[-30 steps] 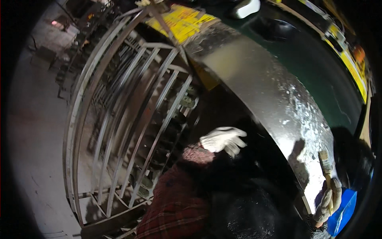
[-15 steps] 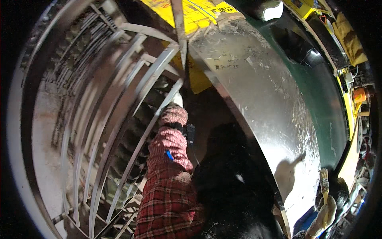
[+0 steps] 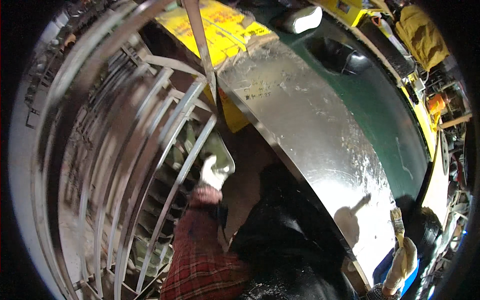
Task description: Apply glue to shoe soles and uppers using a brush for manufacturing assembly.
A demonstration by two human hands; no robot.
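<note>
My left hand (image 3: 211, 176), in a white glove, reaches to the metal rack on the left. Its fingers are closed on the edge of an olive-green, round-cornered piece (image 3: 218, 150) that sticks out past the rack's bars; its exact kind I cannot make out. A flat paintbrush (image 3: 397, 226) with pale bristles and a yellowish handle stands upright in my right hand (image 3: 404, 262), also gloved, at the lower right. The brush is beside the near end of the metal-topped table (image 3: 305, 110), where a shadow falls.
The barred metal rack (image 3: 150, 145) holds several more dark green pieces. A yellow board (image 3: 215, 27) lies at the table's far end. Beyond the table's right side are a dark green surface (image 3: 370, 105), a black shiny item (image 3: 340, 55), a yellow cloth (image 3: 422, 37) and an orange tool (image 3: 436, 103).
My left hand has come back nearer to me, and the green piece now shows out of the rack in its grip. The right hand still holds the paintbrush. The view has shifted slightly.
</note>
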